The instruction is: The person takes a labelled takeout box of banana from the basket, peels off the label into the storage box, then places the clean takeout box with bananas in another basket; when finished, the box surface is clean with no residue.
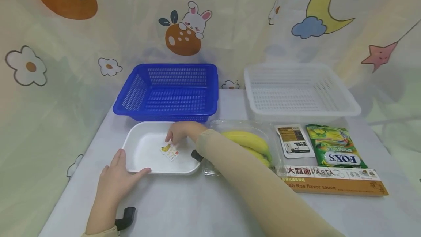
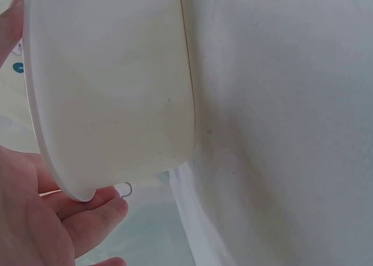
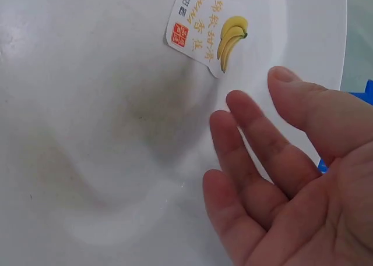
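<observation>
Banana label [image 1: 170, 151]: small white cut-out, yellow banana bunch printed on it, "BANANA" plus Chinese characters in yellow-orange, red square stamp by one edge. It lies inside the white tray [image 1: 141, 149], set at a slant. Tray is shallow, smooth, rounded corners, flared walls with a thin rim; I see a few small specks on the outer wall in the left wrist view.

Right hand [image 1: 179, 132] is over the tray, fingers loosely bent and apart, nothing between them, just beside the label. Left hand [image 1: 115, 178] is spread at the tray's near-left corner, thumb on the near rim, fingers along the left side.

Tray sits on the white-covered bench [image 1: 197, 207], in front of the blue basket [image 1: 171, 115]. To its right: bananas [image 1: 248, 141] in a clear container [image 1: 230, 123], partly behind the right sleeve [image 1: 250, 178]; then a brown-and-white pack [image 1: 295, 142], an upside-down FOX'S bag [image 1: 335, 145] and a pasta box [image 1: 338, 185]. White basket [image 1: 306, 113] behind those.
</observation>
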### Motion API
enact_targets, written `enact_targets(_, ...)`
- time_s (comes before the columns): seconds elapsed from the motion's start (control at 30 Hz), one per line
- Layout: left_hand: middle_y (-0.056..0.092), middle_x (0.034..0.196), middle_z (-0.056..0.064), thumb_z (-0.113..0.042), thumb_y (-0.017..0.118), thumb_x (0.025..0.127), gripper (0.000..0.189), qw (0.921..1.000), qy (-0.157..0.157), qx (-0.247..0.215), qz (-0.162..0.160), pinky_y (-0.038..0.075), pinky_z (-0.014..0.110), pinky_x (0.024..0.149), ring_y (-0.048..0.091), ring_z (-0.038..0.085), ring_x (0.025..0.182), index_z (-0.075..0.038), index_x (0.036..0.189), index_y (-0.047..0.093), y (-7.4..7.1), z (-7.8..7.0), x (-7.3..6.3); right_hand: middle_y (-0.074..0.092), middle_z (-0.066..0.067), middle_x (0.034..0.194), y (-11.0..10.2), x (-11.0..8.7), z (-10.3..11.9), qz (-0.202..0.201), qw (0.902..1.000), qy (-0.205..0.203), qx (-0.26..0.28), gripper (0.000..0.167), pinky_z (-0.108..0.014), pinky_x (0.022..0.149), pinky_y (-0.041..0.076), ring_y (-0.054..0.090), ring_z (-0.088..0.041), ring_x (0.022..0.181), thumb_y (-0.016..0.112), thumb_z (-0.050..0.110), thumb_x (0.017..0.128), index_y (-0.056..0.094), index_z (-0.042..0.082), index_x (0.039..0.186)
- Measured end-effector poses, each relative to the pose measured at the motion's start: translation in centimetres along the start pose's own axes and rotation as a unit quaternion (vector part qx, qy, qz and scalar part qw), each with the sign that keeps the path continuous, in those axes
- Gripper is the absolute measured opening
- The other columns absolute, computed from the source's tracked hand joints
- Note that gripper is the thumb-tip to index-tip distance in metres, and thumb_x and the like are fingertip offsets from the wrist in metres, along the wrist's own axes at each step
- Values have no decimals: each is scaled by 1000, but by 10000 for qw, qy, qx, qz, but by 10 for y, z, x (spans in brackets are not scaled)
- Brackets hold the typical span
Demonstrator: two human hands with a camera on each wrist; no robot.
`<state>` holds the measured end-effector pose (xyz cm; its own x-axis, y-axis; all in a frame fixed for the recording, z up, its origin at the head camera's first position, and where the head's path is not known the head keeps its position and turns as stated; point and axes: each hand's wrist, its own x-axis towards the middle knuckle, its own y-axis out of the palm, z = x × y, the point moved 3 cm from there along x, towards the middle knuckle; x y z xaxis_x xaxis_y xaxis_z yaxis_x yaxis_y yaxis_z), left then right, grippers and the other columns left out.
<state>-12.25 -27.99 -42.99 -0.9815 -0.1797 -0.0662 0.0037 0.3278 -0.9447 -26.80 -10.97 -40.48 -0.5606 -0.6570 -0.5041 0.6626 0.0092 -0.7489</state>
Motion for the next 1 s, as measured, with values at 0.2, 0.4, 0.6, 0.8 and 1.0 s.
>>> enact_targets(0.2,19,142,34,-75,53,68,121,10000,-34,-16,41,19,68,96,25,57,122,12,140,11,1,-1,1,62,3,118,-2,-1,-1,54,9994,119,315,37,-31,100,39,52,-13,115,58,9,85,63,25,117)
enact_targets(0.4,17,143,33,-77,50,67,122,9998,-97,-14,166,21,68,95,24,60,119,10,141,8,2,0,0,63,5,117,-14,-15,7,-117,9973,-395,604,35,-29,97,42,55,-11,112,58,15,87,60,22,121)
enact_targets(0.6,19,142,34,-75,54,68,121,9999,-139,42,4,21,68,94,26,61,116,11,140,9,-2,5,-7,61,9,113,-43,-60,12,-692,9912,-868,719,35,-25,92,45,53,-6,108,56,24,90,56,28,124)
enact_targets(0.8,11,142,38,-69,58,70,120,9999,43,-127,-85,15,69,95,22,55,124,15,139,8,1,3,-7,61,5,113,-65,-121,-22,-1348,9821,-948,917,35,-22,91,45,54,-7,106,55,23,90,55,22,125)
enact_targets(1.0,-10,144,36,-54,63,74,108,9964,458,-468,-541,7,75,92,-9,53,132,13,140,10,1,-14,-5,60,-2,117,-71,-178,-75,-2123,9673,-660,1223,36,-33,93,46,55,-16,110,54,21,91,53,15,127)
